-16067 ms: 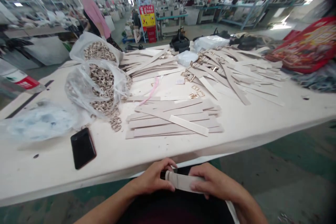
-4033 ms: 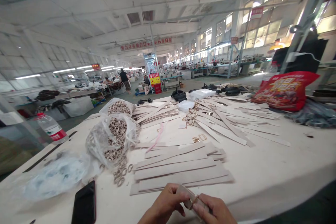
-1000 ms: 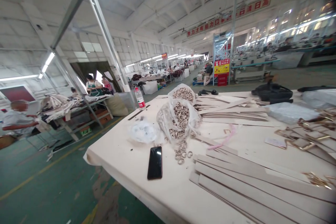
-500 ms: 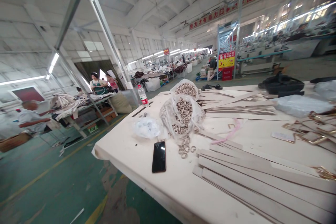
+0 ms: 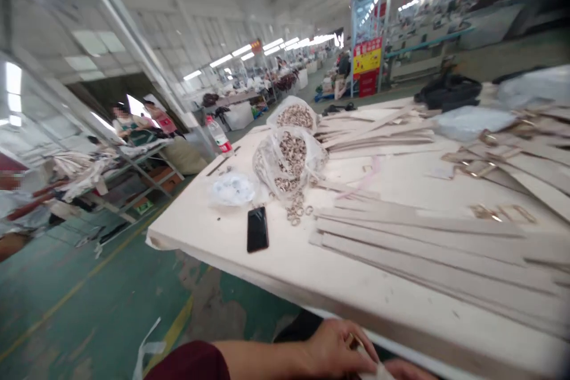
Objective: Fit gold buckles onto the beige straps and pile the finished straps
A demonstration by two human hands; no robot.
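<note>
My left hand (image 5: 338, 349), below a maroon sleeve, is at the bottom of the view, just off the table's front edge. Its fingers are closed on a beige strap (image 5: 377, 371), and a small gold-coloured metal piece (image 5: 352, 341) shows between them. To its right, my right hand (image 5: 407, 370) is mostly cut off by the lower border. Its visible fingers are closed at the same strap. Long grey-beige straps (image 5: 414, 243) lie on the table above both hands. Loose metal rings (image 5: 294, 214) spill from a clear plastic bag (image 5: 262, 160) full of rings.
On the white-covered table (image 5: 285, 267) are a black phone (image 5: 257, 229), a crumpled plastic bag (image 5: 232, 189), a bottle (image 5: 219, 135), gold buckles (image 5: 487, 212) and a black bag (image 5: 447, 92). Other people work at a table (image 5: 146, 157) on the left.
The view has tipped down and shifted right. My hands, out of sight before, now show at the bottom with the strap.
</note>
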